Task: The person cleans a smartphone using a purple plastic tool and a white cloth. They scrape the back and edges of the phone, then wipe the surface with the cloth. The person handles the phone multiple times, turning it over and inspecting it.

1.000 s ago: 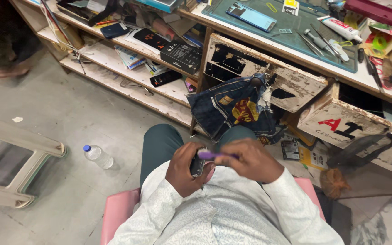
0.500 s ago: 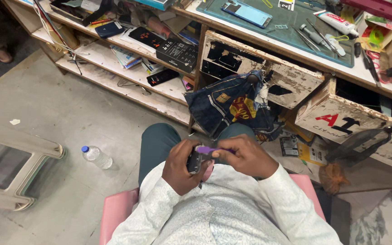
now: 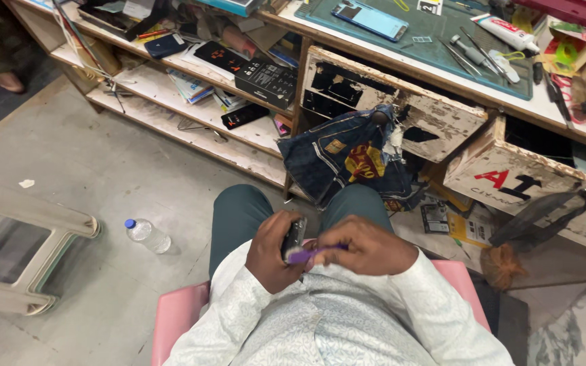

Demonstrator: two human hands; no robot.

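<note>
Phone held on edge over my lap, clear of the counter.
My left hand [image 3: 274,249] grips the phone [image 3: 294,237]; my right hand [image 3: 364,245] pinches a purple tool [image 3: 304,255] against it; likely risk: tool slips, scratching it, or phone drops to floor.

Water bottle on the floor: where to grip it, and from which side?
Grip the clear body of the water bottle mid-length, coming from above. It lies on its side on the floor, blue cap toward the plastic chair, so fingers should close across its width. Both hands are busy in the lap.

Pale patterned long-sleeved shirt [image 3: 334,325], dark teal trousers [image 3: 239,213].
</note>
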